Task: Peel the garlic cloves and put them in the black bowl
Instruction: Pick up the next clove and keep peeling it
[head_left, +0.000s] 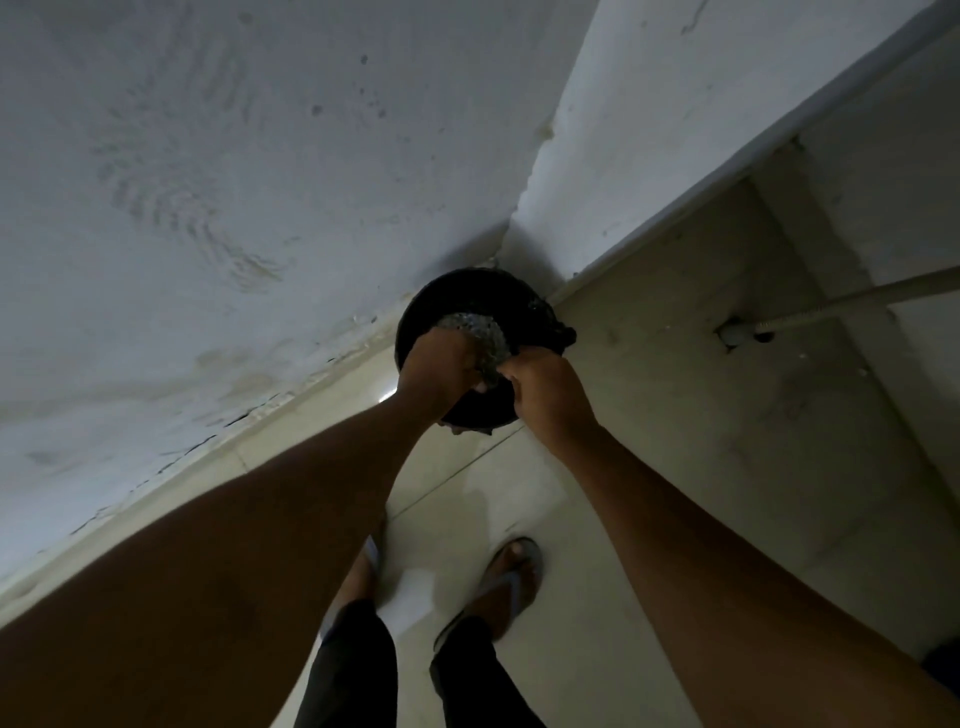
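We stand in a dim corner where a stained white wall (208, 182) meets a pale tiled floor (452, 509), both arms stretched out and down. A black bin (467, 301) sits in the corner, hemmed by wall behind and a pale ledge to the right of our fingers. Our left hand (441, 374) curls around a silvery crumpled bag (483, 338) over the bin's mouth; our right hand (545, 395) pinches its other edge. No writing reads. A hose (857, 301) runs right. Sandalled feet (511, 577) stand below. No garlic or bowl shows.
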